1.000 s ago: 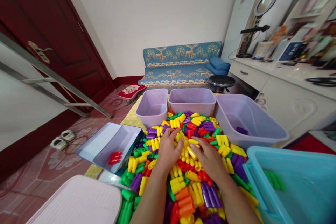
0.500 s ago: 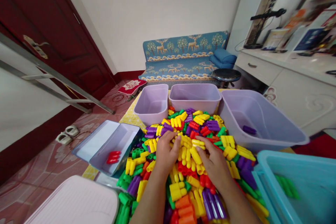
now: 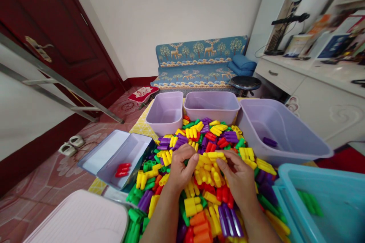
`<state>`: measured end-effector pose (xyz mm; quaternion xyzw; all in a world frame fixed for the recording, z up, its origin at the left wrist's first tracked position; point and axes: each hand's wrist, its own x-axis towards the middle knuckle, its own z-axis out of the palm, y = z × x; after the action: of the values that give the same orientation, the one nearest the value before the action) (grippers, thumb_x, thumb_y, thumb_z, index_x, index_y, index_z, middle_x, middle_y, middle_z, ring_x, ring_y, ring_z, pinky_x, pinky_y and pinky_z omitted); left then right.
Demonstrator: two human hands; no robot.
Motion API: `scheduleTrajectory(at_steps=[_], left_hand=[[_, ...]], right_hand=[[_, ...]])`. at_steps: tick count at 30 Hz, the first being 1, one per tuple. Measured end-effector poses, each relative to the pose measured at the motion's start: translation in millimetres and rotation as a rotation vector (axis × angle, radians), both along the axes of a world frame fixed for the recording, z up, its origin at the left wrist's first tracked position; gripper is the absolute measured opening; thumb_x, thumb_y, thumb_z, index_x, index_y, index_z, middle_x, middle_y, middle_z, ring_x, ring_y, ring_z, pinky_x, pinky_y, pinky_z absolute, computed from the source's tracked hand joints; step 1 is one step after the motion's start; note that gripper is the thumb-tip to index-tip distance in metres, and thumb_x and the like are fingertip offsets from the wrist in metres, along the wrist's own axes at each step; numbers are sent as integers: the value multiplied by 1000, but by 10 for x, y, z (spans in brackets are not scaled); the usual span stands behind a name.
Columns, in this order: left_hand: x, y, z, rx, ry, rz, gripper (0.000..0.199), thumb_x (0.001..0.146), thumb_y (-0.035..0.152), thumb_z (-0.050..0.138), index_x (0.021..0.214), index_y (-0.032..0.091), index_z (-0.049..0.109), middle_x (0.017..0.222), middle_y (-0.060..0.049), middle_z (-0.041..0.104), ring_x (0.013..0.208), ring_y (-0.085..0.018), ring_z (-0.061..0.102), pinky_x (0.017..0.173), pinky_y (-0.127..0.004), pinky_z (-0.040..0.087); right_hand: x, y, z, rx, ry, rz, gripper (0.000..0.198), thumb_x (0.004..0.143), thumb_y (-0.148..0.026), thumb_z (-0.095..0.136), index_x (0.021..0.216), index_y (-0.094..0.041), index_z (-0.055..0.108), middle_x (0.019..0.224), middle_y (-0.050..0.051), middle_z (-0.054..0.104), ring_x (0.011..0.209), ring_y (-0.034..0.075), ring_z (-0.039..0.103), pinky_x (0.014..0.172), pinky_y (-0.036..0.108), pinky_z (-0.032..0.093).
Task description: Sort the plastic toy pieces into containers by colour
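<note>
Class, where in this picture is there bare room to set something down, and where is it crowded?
A strip of yellow table covering between the left lilac bin and the open box is bare. So is the pale pink ribbed surface, with green blocks along its right edge. Crowded: the block heap between the containers, around the left hand and right hand.

- The left hand is bare, uncovered down to the tips.
- The right hand is bare also, and similar in shape.
- The left forearm is bare and becomes wider toward the lower edge of view.
- The right forearm is equally bare.
</note>
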<state>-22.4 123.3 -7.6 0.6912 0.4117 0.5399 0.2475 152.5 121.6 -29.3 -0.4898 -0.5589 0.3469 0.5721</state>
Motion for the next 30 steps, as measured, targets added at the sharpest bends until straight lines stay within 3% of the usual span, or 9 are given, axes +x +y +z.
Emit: scheduleTrajectory(at_steps=[3, 7, 9, 12, 15, 18, 22, 26, 30], left_hand=[[13, 7, -3, -12, 32, 10, 38, 92, 32, 48, 58, 16, 50, 59, -1, 47, 60, -13, 46, 61, -27, 35], [39, 23, -20, -75, 44, 170, 37, 92, 31, 49, 59, 15, 55, 57, 1, 47, 56, -10, 44, 56, -23, 32], [45, 26, -21, -94, 10, 253, 36, 92, 33, 49, 63, 14, 59, 58, 1, 49, 55, -10, 44, 54, -22, 33], [45, 25, -20, -123, -39, 278, 36, 91, 36, 49, 68, 13, 64, 57, 2, 51, 54, -10, 45, 52, -20, 34], [37, 29, -40, -158, -64, 227, 33, 90, 37, 51, 75, 13, 68, 60, 1, 56, 56, -10, 48, 53, -20, 36], [7, 49, -104, -181, -122, 288, 33, 90, 38, 51, 73, 14, 65, 61, 2, 53, 57, -10, 46, 54, -20, 35], [-59, 76, -175, -241, -298, 447, 44, 91, 46, 48, 59, 16, 50, 54, 4, 39, 52, -9, 34, 49, -21, 26], [-58, 60, -89, -196, -249, 272, 45, 90, 44, 51, 56, 15, 54, 58, 1, 50, 55, -11, 44, 55, -22, 35], [1, 9, 48, -24, -73, 78, 33, 91, 36, 52, 73, 16, 70, 77, -7, 66, 77, -18, 60, 75, -29, 44]], right_hand=[[-20, -55, 54, -37, 89, 41, 23, 80, -39, 67, 93, -20, 68, 97, 6, 68, 87, 19, 63, 81, 30, 51], [-42, -160, 145, -151, 269, 181, 34, 85, -44, 59, 109, -20, 63, 108, 8, 67, 69, 14, 61, 59, 24, 50], [-49, -186, 180, -148, 272, 271, 32, 85, -45, 58, 105, -20, 64, 117, 9, 64, 69, 14, 61, 55, 24, 49], [-56, -181, 216, -82, 130, 350, 21, 82, -41, 63, 89, -21, 66, 125, 8, 60, 88, 19, 62, 74, 28, 51], [-57, -152, 240, -62, -22, 395, 16, 80, -37, 68, 84, -22, 69, 118, 7, 61, 106, 23, 58, 92, 32, 44], [-49, -139, 243, -73, -68, 449, 15, 79, -36, 69, 82, -22, 70, 103, 6, 62, 103, 22, 58, 90, 31, 44], [-40, -149, 189, -38, 63, 410, 14, 78, -35, 69, 79, -21, 70, 98, 6, 60, 96, 21, 59, 87, 32, 45], [-34, -153, 134, -18, 137, 263, 15, 79, -35, 67, 85, -22, 71, 108, 8, 61, 98, 24, 60, 86, 37, 46], [-34, -147, 153, 54, 73, 185, 16, 80, -36, 66, 86, -23, 71, 124, 9, 57, 106, 26, 57, 89, 39, 46]])
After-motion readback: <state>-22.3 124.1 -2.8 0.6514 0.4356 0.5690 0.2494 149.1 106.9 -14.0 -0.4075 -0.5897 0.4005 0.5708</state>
